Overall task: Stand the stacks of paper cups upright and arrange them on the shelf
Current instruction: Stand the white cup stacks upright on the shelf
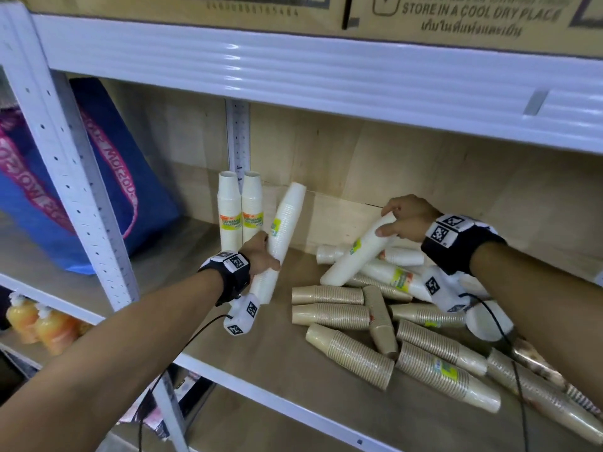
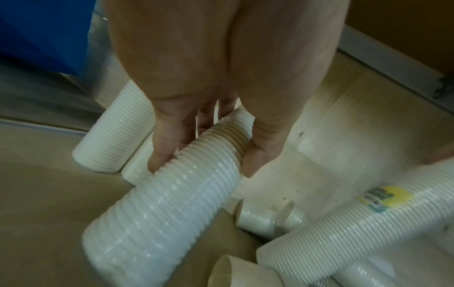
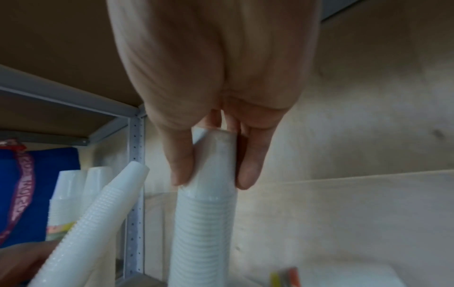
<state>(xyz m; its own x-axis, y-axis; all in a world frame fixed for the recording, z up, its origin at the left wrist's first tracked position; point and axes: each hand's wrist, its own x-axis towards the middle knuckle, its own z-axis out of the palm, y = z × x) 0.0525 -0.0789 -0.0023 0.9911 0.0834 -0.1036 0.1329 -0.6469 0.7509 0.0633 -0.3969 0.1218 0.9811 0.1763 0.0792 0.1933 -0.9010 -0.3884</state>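
Left hand (image 1: 261,256) grips a tall white cup stack (image 1: 280,236), ribbed, plastic-sleeved, tilted right, just beside two upright white stacks (image 1: 239,207) at the shelf's back left by the perforated post (image 1: 238,138). Right hand (image 1: 408,218) pinches the narrow end of a second white stack (image 1: 354,256), lifted at a slant, lower end on the pile. Pile: white stacks (image 1: 391,275) and ribbed kraft-brown stacks (image 1: 355,353) lying crisscrossed on the wooden shelf board (image 1: 261,370). Blue bag (image 1: 107,177) left of the steel upright; cardboard boxes (image 1: 456,14) above.
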